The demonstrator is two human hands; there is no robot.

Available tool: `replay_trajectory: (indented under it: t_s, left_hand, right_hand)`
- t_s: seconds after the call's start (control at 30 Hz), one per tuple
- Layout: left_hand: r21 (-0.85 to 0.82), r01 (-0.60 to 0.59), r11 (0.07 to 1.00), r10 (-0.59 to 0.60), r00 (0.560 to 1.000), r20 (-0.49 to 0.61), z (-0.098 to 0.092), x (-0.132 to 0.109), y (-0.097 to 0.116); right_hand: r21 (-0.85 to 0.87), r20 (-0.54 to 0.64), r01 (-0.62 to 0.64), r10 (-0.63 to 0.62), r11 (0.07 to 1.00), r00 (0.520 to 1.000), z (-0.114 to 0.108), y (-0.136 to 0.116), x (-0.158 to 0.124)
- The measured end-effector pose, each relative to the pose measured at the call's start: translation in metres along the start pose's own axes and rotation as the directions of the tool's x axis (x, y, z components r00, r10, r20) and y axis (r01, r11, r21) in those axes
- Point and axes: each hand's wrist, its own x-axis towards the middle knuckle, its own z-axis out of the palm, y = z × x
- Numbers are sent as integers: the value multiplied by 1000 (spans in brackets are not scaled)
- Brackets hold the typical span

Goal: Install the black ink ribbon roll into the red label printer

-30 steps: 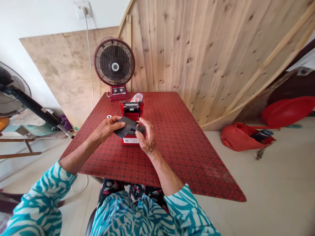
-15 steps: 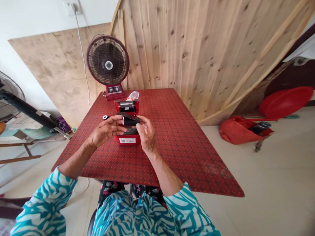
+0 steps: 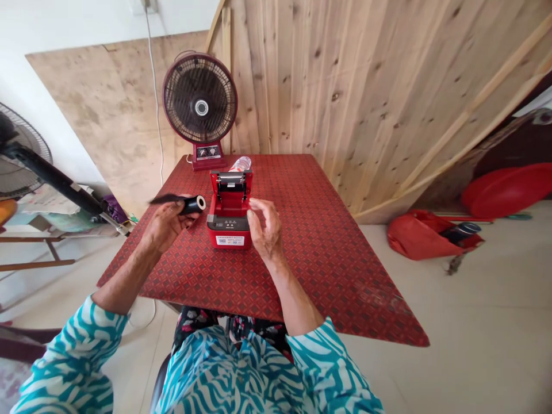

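My left hand (image 3: 166,225) is closed round a roll of black ribbon (image 3: 191,205) with a pale core, held to the left of the printer. A dark loose end of the ribbon trails leftward over the fingers. The small red printer (image 3: 230,238) stands on the table with its lid (image 3: 230,181) tipped up and back. Its compartment faces up, and a white label is on its front. At the printer's right side is my right hand (image 3: 266,227), thumb and fingers apart with nothing between them; the fingertips are at or close to the printer's edge.
The table (image 3: 310,253) has a red patterned cover. A table fan (image 3: 200,107) stands at its back left, and a clear bottle (image 3: 241,164) lies behind the printer. To the left is a floor fan (image 3: 64,184). A red bag (image 3: 414,236) rests on the floor at right.
The black roll has gone from between both hands above the printer to my left hand alone, out to the left. My right hand has let go of it, and the printer's open compartment now shows.
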Motion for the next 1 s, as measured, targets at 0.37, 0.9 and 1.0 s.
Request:
replay_trajectory:
  t_s: [0.37,0.9,1.0]
  left_hand:
    - [-101,14,995,-7,998,68,24,7,-13]
    - [135,3,991,-39,963,268,52,32,-8]
    - [132,24,991,-55,971,233,59,38,-11]
  right_hand:
    - [250,-25,-553,576,795,817,12,41,-2]
    - [239,4,-273,280,932,960,13,30,-7]
    - [227,-40,-305,322,925,946,16,31,-8]
